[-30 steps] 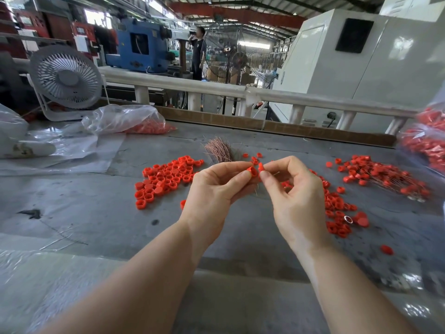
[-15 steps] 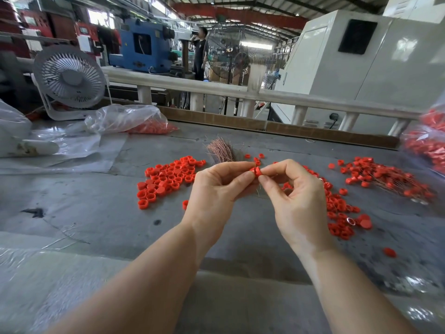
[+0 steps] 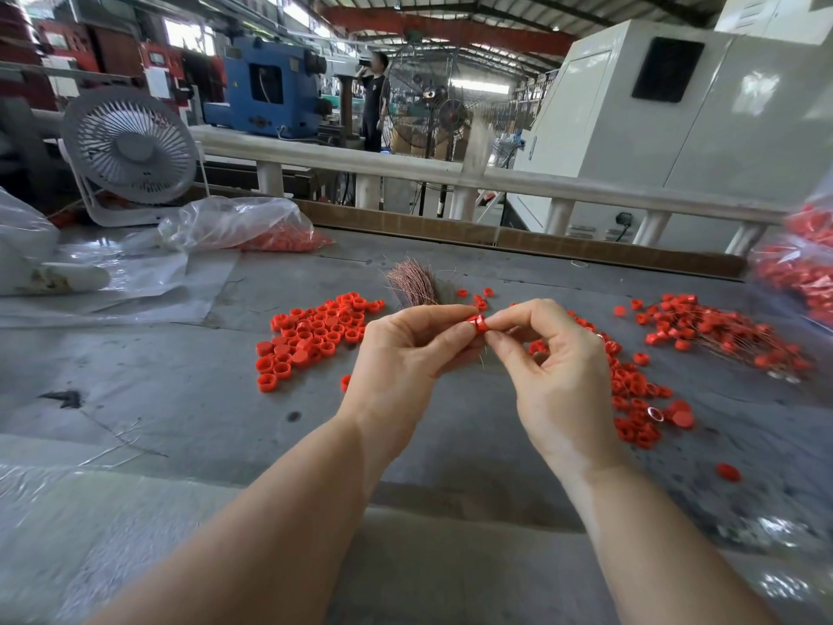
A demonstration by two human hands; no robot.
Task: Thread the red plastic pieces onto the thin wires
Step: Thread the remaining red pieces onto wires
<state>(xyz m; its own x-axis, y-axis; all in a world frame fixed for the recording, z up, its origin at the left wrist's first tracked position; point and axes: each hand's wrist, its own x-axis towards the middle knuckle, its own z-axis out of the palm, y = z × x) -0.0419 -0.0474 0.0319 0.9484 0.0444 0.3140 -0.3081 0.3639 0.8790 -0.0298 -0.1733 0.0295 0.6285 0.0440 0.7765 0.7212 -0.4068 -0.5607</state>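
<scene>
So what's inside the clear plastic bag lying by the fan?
The clear plastic bag holds a heap of red plastic pieces, bunched at its right end. Crumpled, glaring film hides how far the heap runs left and whether anything else is inside.

On the bench (image 3: 189, 399), one pile of caps (image 3: 315, 336) lies left of the hands, another pile (image 3: 635, 390) lies right of them. Farther right sit threaded caps (image 3: 721, 331), with a bag (image 3: 802, 272) at the right edge. The wire bundle (image 3: 412, 281) lies behind the hands. At the back left stands a fan (image 3: 128, 151), a second bag (image 3: 243, 223) just right of it.
</scene>
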